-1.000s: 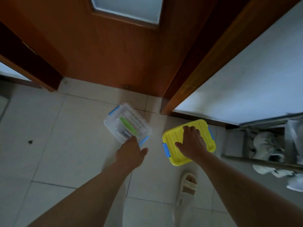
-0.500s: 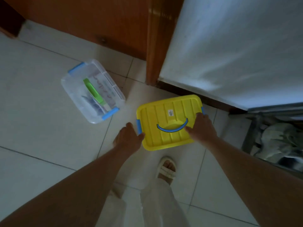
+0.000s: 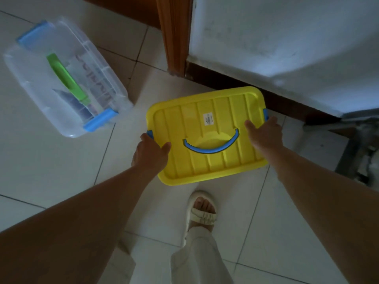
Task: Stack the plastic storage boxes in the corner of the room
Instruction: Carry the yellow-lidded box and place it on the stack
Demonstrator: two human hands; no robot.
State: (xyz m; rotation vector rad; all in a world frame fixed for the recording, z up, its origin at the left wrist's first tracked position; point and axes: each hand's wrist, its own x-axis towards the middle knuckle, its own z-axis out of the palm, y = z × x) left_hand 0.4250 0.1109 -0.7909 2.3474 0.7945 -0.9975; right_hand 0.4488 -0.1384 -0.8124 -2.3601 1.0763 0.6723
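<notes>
Two plastic storage boxes are seen: one yellow-lidded box (image 3: 207,134) with a blue handle (image 3: 211,145), gripped at its short ends by the left hand (image 3: 150,153) and right hand (image 3: 264,133), both closed on the rim. One clear box (image 3: 65,76), with one green handle (image 3: 65,76) and two blue latches, is set on the tiled floor (image 3: 51,160) to the yellow box's left, apart from it. One wooden door frame post (image 3: 176,35) and one white wall (image 3: 287,37) are placed just beyond the yellow box; one sandalled foot (image 3: 203,212) is just below it.

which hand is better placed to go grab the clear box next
Left. The left hand grips the yellow box on the side facing the clear box, which lies on the floor to the left. The right hand holds the far side.
</notes>
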